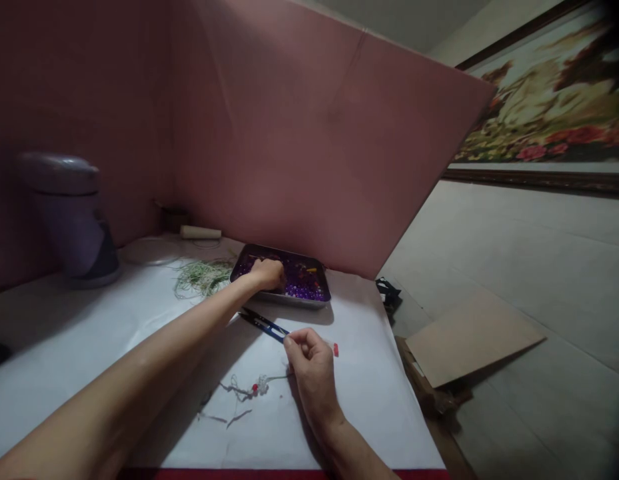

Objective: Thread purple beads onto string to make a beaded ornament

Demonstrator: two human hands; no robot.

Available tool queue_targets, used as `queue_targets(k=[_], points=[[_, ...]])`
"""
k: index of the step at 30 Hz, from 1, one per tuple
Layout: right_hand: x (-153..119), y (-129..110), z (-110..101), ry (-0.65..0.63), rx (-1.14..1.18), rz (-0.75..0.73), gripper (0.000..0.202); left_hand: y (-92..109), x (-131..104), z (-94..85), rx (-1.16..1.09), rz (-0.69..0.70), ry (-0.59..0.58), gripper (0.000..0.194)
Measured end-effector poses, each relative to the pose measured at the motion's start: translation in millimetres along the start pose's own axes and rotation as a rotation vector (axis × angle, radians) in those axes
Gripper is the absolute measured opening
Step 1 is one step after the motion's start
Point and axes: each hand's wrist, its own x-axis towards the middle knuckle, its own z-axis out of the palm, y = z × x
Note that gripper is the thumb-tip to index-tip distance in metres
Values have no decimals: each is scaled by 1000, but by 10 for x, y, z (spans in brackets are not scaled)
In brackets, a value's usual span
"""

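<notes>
My left hand [267, 274] reaches into a dark tray [304, 303] of purple beads [305, 289], its fingers curled down and their tips hidden. My right hand [310, 360] is closed in a pinch just above the white tabletop, and what lies between its fingertips is too small to make out. The thumb meets the near end of the blue thread snips [264, 325], which point toward the tray. A small piece of clear beads with one red bead [255, 389] lies left of my right hand, and its cord runs up to that hand.
Green and white cord [203, 277] lies tangled left of the tray, with a pale roll [200, 233] behind it. A purple thermos-like container [76, 220] stands at the left. Pink panels [299, 147] rise behind the table [374, 400]. Cardboard [474, 340] lies beyond its right edge.
</notes>
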Motion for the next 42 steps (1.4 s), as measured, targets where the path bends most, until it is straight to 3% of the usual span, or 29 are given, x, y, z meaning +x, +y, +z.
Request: queue_targets(k=[8, 12, 15, 20, 25, 30, 35, 42], points=[[-3, -13, -11, 4, 7, -2, 14, 14, -34, -8, -233, -26, 127, 7], [-20, -32, -24, 43, 25, -49, 15, 14, -142, -135, -519, -54, 225, 8], [-45, -45, -27, 69, 26, -127, 15, 59, -370, -209, -813, -57, 262, 10], [-111, -47, -20, 64, 0, -242, 16, 124, -892, -142, -1276, -138, 171, 8], [-181, -48, -3, 48, -55, -339, 16, 147, -1357, 42, -1545, -245, 74, 12], [-220, -46, -3, -1, -142, -408, 15, 134, -1649, 201, -1959, -288, -144, 13], [-229, -48, -13, -15, -231, -457, 14, 115, -1733, 231, -2019, -245, -202, 12], [-233, -65, -10, -13, -254, -467, 13, 128, -1759, 234, -1970, -247, -158, 16]])
